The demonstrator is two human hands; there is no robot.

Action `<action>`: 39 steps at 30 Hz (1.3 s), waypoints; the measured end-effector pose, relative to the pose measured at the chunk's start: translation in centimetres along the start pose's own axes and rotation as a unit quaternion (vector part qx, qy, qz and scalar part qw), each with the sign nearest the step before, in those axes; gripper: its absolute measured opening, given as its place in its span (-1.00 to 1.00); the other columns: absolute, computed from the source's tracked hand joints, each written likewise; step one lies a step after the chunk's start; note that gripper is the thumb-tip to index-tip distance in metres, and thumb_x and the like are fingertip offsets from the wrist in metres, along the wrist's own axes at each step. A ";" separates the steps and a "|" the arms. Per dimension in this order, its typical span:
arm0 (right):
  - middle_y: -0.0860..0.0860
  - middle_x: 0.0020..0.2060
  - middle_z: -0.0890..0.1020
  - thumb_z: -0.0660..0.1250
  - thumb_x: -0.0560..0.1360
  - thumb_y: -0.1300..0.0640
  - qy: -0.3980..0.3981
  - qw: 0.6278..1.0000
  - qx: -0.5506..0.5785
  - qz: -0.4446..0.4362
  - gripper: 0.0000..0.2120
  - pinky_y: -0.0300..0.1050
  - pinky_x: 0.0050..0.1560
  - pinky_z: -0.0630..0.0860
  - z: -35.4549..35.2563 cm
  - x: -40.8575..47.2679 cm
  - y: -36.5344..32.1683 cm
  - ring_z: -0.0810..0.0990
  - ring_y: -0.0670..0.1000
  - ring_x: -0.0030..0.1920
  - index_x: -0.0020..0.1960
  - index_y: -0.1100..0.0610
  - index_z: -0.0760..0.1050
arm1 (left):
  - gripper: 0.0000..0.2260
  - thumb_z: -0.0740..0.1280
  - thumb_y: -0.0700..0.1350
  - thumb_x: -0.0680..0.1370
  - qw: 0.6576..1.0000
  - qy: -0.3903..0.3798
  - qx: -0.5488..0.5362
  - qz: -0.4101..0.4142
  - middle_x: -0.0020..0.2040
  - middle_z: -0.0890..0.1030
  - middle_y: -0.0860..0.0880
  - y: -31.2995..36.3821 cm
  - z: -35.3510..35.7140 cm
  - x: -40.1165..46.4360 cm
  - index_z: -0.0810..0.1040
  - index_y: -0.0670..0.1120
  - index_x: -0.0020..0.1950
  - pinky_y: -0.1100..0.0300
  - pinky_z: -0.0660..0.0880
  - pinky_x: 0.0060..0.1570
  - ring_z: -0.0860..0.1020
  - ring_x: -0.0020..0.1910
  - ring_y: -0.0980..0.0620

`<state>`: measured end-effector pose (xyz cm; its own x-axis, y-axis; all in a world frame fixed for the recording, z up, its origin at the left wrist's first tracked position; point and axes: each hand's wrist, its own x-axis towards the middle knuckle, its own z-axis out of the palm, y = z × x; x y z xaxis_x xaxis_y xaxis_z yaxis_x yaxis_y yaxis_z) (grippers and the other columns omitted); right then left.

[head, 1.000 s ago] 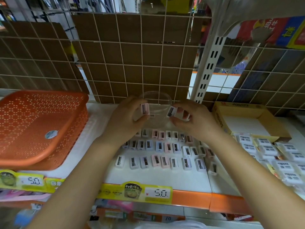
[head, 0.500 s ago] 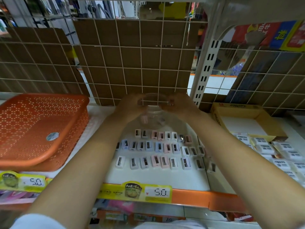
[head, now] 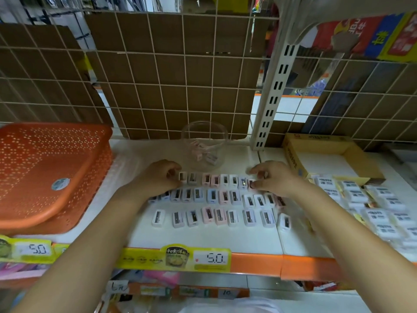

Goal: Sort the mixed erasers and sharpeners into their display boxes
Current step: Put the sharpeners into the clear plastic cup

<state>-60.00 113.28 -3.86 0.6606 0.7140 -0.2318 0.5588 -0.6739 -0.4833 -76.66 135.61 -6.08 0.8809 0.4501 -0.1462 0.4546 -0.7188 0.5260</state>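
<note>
Small white, pink and blue sharpeners [head: 212, 196] lie in three rows on the white shelf [head: 203, 238]. Behind them stands a clear plastic jar [head: 204, 132] with a few sharpeners [head: 206, 157] at its bottom. My left hand [head: 158, 177] pinches the white sharpener [head: 182, 176] at the left end of the back row. At the right end of that row, my right hand [head: 276, 178] pinches another sharpener [head: 251, 183]. White wrapped erasers [head: 374, 204] lie heaped at the right, in front of a yellow cardboard display box [head: 293, 155].
An orange perforated basket [head: 45, 172] lies upside down at the left of the shelf. A wire grid backed with brown cardboard [head: 171, 71] closes the back, with a white slotted upright [head: 270, 102] beside it. Yellow price tags [head: 173, 258] line the orange front edge.
Both hands carried sharpeners to the jar's mouth and let them go inside. They have since come down to the two ends of the back row.
</note>
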 end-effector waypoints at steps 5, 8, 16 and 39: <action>-0.01 -0.02 0.52 0.43 0.40 0.13 -0.043 0.999 -0.014 0.019 -0.54 -0.30 -0.15 0.34 0.2 0.7 0.3 0.46 -0.14 -0.15 0.28 0.14 0.46 | -0.68 0.39 -0.13 0.47 1.000 -0.010 0.003 0.017 0.05 0.53 0.01 0.3 -0.1 0.3 0.49 -0.08 0.21 0.43 0.32 -0.39 0.45 -0.26 0.20; 0.04 0.05 0.55 0.43 0.40 0.11 -0.048 0.998 -0.034 0.015 -0.52 -0.26 -0.06 0.32 0.2 0.9 0.2 0.44 -0.09 -0.07 0.29 0.16 0.45 | -0.74 0.40 -0.15 0.46 1.000 -0.015 0.003 0.022 0.00 0.54 0.03 0.3 -0.2 0.4 0.51 -0.05 0.13 0.42 0.37 -0.34 0.48 -0.23 0.19; -0.15 -0.17 0.38 0.40 0.41 0.03 0.047 0.994 -0.093 -0.021 -0.72 -0.24 -0.31 0.29 -0.2 0.1 -0.5 0.41 -0.10 -0.16 0.07 0.13 0.55 | -0.70 0.42 -0.02 0.43 0.997 0.032 0.045 0.049 0.07 0.54 0.02 0.1 -0.2 0.1 0.52 -0.06 0.13 0.22 0.49 -0.07 0.52 -0.08 0.09; -0.04 0.06 0.57 0.33 0.43 -0.06 0.222 0.959 -0.023 -0.175 -0.68 -0.13 -0.04 0.49 -1.1 0.6 -7.2 0.54 -0.03 0.02 0.16 -0.01 0.51 | -0.69 0.39 -0.09 0.47 0.959 0.232 -0.032 0.162 0.04 0.42 0.07 5.2 -3.5 -1.2 0.50 -0.08 0.19 0.37 0.33 -0.08 0.40 0.02 0.14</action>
<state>-63.09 118.36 0.46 0.5712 0.7538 0.3248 0.8000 -0.4228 -0.4257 -75.78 133.16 -0.28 0.8148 0.4070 0.4130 0.1459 -0.8332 0.5334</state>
